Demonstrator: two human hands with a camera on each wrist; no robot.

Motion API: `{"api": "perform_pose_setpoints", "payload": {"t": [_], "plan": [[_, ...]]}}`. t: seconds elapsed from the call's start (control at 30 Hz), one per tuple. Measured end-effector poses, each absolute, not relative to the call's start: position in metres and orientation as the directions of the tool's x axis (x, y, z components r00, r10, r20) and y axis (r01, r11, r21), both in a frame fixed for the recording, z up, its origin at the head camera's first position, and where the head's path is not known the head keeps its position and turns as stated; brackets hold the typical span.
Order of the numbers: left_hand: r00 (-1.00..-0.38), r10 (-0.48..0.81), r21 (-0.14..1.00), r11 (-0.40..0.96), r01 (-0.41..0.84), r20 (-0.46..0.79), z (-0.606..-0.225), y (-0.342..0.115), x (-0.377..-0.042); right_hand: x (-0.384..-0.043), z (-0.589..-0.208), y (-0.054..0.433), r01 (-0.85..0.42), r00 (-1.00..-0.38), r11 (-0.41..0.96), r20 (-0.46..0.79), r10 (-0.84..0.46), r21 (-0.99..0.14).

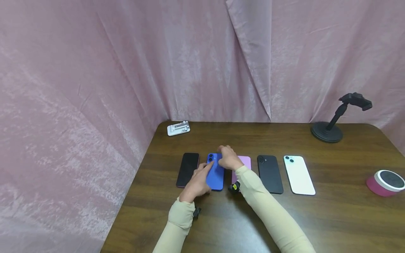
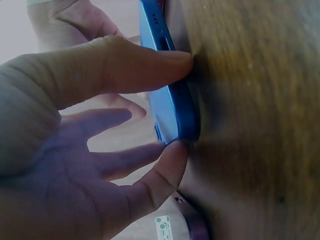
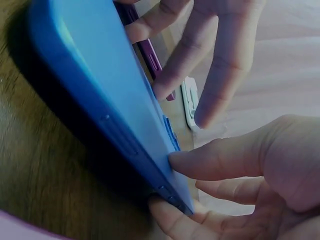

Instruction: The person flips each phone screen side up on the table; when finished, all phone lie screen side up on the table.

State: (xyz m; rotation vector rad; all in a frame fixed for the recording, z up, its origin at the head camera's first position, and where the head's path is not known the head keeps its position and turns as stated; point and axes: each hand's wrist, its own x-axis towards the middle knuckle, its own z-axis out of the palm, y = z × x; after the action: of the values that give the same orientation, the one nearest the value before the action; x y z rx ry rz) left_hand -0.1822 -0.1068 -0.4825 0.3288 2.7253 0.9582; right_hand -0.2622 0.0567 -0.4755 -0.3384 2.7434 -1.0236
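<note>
A blue smartphone (image 1: 216, 180) lies back up on the wooden table between both hands, its camera lenses at the far left corner. My left hand (image 1: 197, 182) holds its near left corner: in the left wrist view the thumb (image 2: 150, 67) crosses the bottom edge and another finger meets the side. One finger reaches toward the lenses. My right hand (image 1: 230, 159) pinches the far right corner, with the thumb (image 3: 215, 159) on the back and a finger at the button side. Left of it lies a phone with a dark screen (image 1: 188, 170); the right forearm partly covers a purple phone (image 1: 244, 161).
Further right lie a black phone (image 1: 270, 174) and a white phone (image 1: 300, 175). A small white folding stand (image 1: 178, 129) sits at the back left. A black stand (image 1: 327, 132) is at the back right, and a pink-and-white round object (image 1: 381, 186) at the right.
</note>
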Motion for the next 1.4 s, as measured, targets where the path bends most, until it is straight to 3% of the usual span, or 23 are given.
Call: {"api": "perform_pose_setpoints", "payload": {"t": [0.4,1.0,1.4], "plan": [[-0.933,0.320,0.681,0.721,0.126,-0.166,-0.477,-0.103,-0.180,-0.261,-0.463,0.063,-0.157,-0.959,0.616,-0.029,-0.280,-0.772],[-0.934,0.312,0.768,0.636,0.071,-0.173,-0.475,-0.102,-0.184,-0.259,-0.455,0.064,-0.115,-0.960,0.551,-0.049,-0.275,-0.827],[-0.947,0.304,0.848,0.524,0.075,-0.104,-0.469,-0.113,-0.180,-0.258,-0.466,0.067,-0.085,-0.949,0.361,-0.035,-0.314,-0.929]]}}
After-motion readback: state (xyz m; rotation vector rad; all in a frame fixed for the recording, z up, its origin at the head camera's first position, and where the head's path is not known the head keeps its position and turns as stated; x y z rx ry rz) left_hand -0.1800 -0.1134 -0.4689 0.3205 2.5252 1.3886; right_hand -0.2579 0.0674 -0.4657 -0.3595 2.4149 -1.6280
